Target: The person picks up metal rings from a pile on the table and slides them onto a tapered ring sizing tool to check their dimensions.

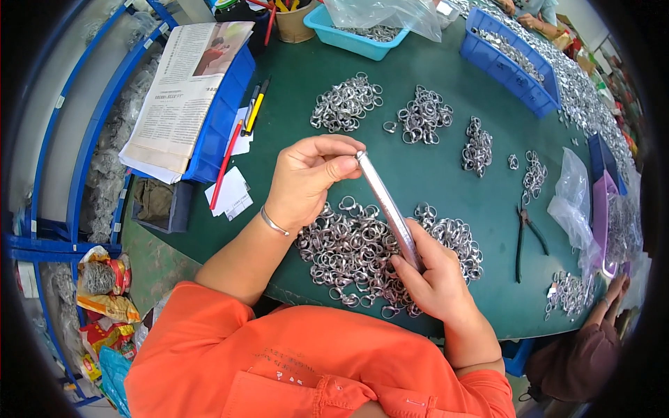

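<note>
My right hand is wrapped round the thick lower end of a silver ring mandrel, a tapered metal stick that slants up to the left. At its thin tip my left hand pinches a small silver ring, mostly hidden by thumb and fingers. Below both hands spreads a large heap of silver rings. Farther off lie smaller ring piles: one at the back middle, one right of it, a narrow one and a small one.
Pliers with dark handles lie at right. A blue bin and a light blue basket hold metal parts. A newspaper covers a blue crate at left, beside pens. Other people's hands show at the right edge.
</note>
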The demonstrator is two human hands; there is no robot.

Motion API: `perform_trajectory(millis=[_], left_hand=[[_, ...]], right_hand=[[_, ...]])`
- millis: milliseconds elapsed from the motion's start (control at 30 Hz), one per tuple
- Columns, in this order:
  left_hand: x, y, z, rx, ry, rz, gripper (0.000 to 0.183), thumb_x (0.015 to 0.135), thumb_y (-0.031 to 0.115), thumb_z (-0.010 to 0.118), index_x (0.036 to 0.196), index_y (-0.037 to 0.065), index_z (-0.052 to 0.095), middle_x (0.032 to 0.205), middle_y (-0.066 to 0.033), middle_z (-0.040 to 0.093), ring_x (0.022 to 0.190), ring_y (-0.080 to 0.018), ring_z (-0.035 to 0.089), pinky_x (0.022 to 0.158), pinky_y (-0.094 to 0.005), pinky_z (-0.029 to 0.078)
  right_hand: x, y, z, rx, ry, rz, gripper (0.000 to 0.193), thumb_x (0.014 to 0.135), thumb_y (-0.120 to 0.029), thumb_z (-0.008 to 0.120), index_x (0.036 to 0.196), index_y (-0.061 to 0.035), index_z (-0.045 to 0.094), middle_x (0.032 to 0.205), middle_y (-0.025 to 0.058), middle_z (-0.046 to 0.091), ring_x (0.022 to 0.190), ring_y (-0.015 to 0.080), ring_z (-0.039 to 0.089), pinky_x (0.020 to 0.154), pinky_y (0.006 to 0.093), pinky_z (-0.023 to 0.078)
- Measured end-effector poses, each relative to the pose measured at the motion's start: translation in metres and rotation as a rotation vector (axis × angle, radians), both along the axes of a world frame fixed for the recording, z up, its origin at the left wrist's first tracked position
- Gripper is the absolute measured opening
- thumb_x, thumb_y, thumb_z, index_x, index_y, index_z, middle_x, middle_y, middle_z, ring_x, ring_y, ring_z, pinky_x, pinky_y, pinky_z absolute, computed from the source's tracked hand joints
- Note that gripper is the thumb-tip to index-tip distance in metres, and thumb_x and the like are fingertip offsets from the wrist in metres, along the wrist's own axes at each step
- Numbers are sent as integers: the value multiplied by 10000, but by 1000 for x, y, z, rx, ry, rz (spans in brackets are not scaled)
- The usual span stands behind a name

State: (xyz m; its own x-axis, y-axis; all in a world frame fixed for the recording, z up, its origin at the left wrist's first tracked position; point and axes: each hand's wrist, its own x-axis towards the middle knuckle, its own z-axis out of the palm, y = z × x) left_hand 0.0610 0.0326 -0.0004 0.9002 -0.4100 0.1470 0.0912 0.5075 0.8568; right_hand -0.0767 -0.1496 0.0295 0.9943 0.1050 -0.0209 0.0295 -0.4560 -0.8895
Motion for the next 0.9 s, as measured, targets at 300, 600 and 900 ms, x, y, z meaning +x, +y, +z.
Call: perform_trajectory(millis=[300,600,900], left_hand=[[5,1,-6,-64,41,-215,301,760,-6,647,1045,-41,555,967,-164,608,798,-187,617,697,-270,537],[8,8,-6,-4,24,-388,232,717,-60,667,945,-54,622,857,-93,605,765,-144,607,682,-237,517],[7,6,-8,-19,31,-365,189,787,2,634,963,-61,604,851,-90,595,702,-135,589,651,-246,513]], right_hand=[[1,-1,0,1,-51,21,457,793,-44,594,1220,6,441,864,187,591,729,308,609,653,342,486],[1,-6,3,-43,-51,53,476,768,-21,603,1223,-9,462,839,155,588,693,251,588,636,317,476],[2,-4,-4,-51,-86,22,472,774,-21,598,1226,-11,461,861,150,591,713,238,584,656,302,473]])
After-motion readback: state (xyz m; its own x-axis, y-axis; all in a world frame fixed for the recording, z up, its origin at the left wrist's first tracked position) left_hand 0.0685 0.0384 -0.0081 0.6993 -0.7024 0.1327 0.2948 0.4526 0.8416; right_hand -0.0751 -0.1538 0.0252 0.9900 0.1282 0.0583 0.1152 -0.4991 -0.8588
